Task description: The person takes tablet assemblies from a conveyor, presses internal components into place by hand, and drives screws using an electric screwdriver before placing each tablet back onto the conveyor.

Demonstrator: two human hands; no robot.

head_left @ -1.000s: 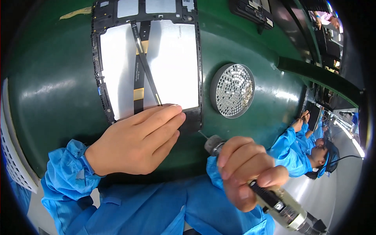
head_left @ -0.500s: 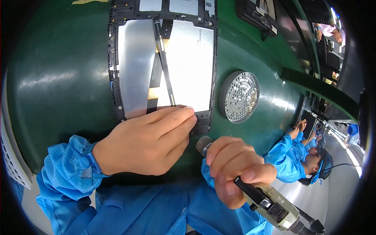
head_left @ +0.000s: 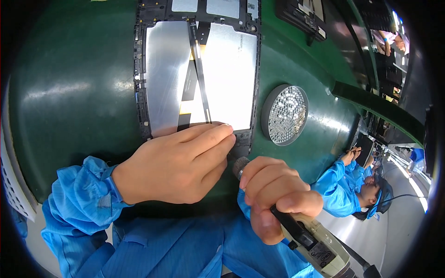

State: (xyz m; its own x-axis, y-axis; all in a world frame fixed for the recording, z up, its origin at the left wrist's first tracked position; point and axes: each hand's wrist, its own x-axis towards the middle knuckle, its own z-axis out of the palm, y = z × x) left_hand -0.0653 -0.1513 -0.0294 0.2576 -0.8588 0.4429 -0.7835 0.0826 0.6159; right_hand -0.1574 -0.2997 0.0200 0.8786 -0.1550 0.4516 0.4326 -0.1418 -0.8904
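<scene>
A tablet frame [head_left: 198,94] with a black rim, shiny metal plates and a dark ribbon cable [head_left: 200,74] down its middle lies in front of me. My left hand [head_left: 178,162] is closed over its near end, fingers together; the thumb is hidden. My right hand [head_left: 278,197] is wrapped round an electric screwdriver [head_left: 320,245] with a pale body and a black lever, its cord trailing off to the lower right. The screwdriver's knurled metal nose [head_left: 240,167] points at the frame's near right corner. Whether the bit touches the frame, I cannot make out.
A round grey dish [head_left: 285,115] of small silvery screws stands right of the frame on the green mat [head_left: 83,102]. Another dark device [head_left: 303,18] lies at the far right. Beyond a raised green edge [head_left: 380,104], a co-worker in blue [head_left: 340,187] sits.
The tablet frame has shifted slightly right, together with my left hand. My right hand has brought the screwdriver a little up and left, closer to the frame's near corner.
</scene>
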